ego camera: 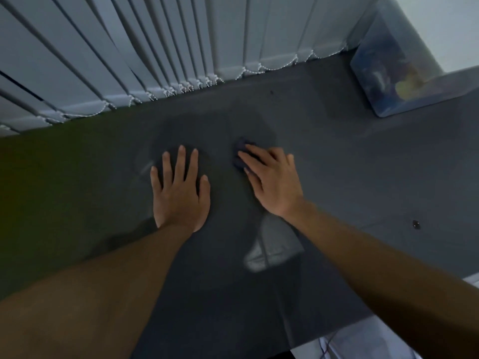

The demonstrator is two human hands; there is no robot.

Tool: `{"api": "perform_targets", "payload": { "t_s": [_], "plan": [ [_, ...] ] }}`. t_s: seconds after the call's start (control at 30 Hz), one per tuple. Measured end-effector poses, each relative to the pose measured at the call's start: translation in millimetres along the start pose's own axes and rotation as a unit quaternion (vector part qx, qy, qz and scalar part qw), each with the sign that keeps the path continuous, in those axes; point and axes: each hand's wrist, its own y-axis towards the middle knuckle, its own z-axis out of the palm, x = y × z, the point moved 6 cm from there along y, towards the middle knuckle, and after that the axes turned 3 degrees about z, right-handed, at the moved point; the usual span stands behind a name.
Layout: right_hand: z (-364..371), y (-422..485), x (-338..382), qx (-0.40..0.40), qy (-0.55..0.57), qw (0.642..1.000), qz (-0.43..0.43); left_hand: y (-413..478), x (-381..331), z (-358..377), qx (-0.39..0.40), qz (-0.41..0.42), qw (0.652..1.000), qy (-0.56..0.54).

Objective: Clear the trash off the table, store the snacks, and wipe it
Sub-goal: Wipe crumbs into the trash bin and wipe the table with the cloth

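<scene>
A dark grey table (337, 161) fills most of the view. My right hand (272, 182) presses a small dark blue cloth (239, 154) onto the tabletop near its middle; only the cloth's far edge shows past my fingertips. My left hand (180, 190) lies flat on the table to the left of it, fingers spread, holding nothing. A clear plastic box (404, 81) with blue and yellow packets inside stands at the far right corner.
White vertical blinds (155, 47) hang along the table's far edge, with a bead chain at their bottom. A small dark speck (416, 224) lies on the table to the right. The table's near edge (337, 335) runs at the lower right.
</scene>
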Motion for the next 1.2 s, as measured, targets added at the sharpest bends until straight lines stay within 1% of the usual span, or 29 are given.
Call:
{"api": "perform_targets", "payload": {
  "t_s": [0.03, 0.1, 0.2, 0.27, 0.3, 0.33, 0.37, 0.4, 0.47, 0.5, 0.53, 0.57, 0.6, 0.67, 0.7, 0.73, 0.77, 0.83, 0.87, 0.9, 0.93, 1.0, 1.03, 1.07, 1.1, 1.13, 1.2],
  "plan": [
    [0, 11, -13, -0.006, -0.016, 0.999, 0.027, 0, 0, 0, 0.003, 0.0, 1.0, 0.0],
    [-1, 39, -43, -0.024, -0.045, 0.991, 0.125, 0, 1, 1, 0.008, 0.0, 1.0, 0.006],
    [1, 80, -80, -0.029, -0.047, 0.962, 0.269, 1, 1, -1, 0.009, -0.001, 1.0, 0.01],
    [3, 105, -94, -0.021, -0.026, 0.943, 0.331, 1, 1, -1, 0.011, 0.001, 1.0, 0.01],
    [4, 115, -95, -0.018, -0.014, 0.939, 0.343, 2, 0, -1, 0.011, 0.003, 1.0, 0.011],
    [6, 122, -91, -0.013, -0.007, 0.942, 0.337, 2, 0, -1, 0.012, 0.004, 1.0, 0.011],
    [9, 128, -82, -0.006, -0.005, 0.952, 0.306, 3, 0, -1, 0.013, 0.004, 1.0, 0.011],
    [12, 131, -69, 0.001, -0.009, 0.968, 0.25, 3, 0, -1, 0.014, 0.004, 1.0, 0.01],
    [18, 126, -42, 0.016, -0.008, 0.994, 0.107, 2, 0, -1, 0.016, 0.005, 1.0, 0.012],
    [20, 123, -38, 0.018, -0.008, 0.998, 0.055, 2, 0, -2, 0.015, 0.004, 1.0, 0.011],
    [20, 123, -40, 0.012, -0.016, 0.999, 0.029, 2, 0, -2, 0.016, 0.004, 1.0, 0.01],
    [19, 125, -47, 0.004, -0.026, 0.999, 0.036, 2, 0, -2, 0.019, 0.005, 1.0, 0.011],
    [18, 129, -55, -0.003, -0.033, 0.997, 0.075, 2, 0, -1, 0.021, 0.004, 1.0, 0.012],
    [20, 132, -65, -0.013, -0.016, 0.982, 0.189, 2, 1, 0, 0.024, 0.003, 1.0, 0.011],
    [21, 132, -60, -0.016, 0.002, 0.975, 0.22, 2, 1, 1, 0.026, 0.002, 1.0, 0.01],
    [20, 131, -47, -0.019, 0.014, 0.977, 0.212, 3, 1, 1, 0.027, 0.002, 1.0, 0.009],
    [21, 129, -30, -0.014, 0.021, 0.985, 0.169, 3, 1, 1, 0.029, 0.002, 1.0, 0.01],
    [24, 117, -2, 0.01, 0.032, 0.999, 0.027, 3, 1, 0, 0.034, 0.001, 0.999, 0.01],
    [25, 112, 2, 0.015, 0.03, 0.999, -0.021, 3, 1, 0, 0.036, 0.001, 0.999, 0.009],
    [24, 110, -1, 0.01, 0.022, 0.999, -0.027, 3, 1, 0, 0.037, 0.001, 0.999, 0.007],
    [24, 111, -7, 0.001, 0.014, 1.0, 0.009, 3, 2, 0, 0.036, 0.0, 0.999, 0.004],
    [24, 110, -15, -0.019, 0.012, 0.993, 0.119, 2, 2, -1, 0.034, -0.001, 0.999, -0.002],
    [25, 109, -12, -0.02, 0.017, 0.988, 0.155, 2, 2, -1, 0.032, 0.001, 0.999, -0.008],
    [26, 107, -4, -0.018, 0.023, 0.985, 0.169, 2, 2, -3, 0.029, 0.003, 0.999, -0.016],
    [27, 106, 7, -0.011, 0.029, 0.987, 0.157, 1, 2, -4, 0.027, 0.003, 0.999, -0.026],
    [27, 103, 20, -0.001, 0.034, 0.992, 0.12, 0, 4, -5, 0.025, 0.004, 0.999, -0.037],
    [29, 98, 40, 0.025, 0.043, 0.999, 0.013, -1, 9, -8, 0.021, 0.003, 0.997, -0.07]
  ]
}}
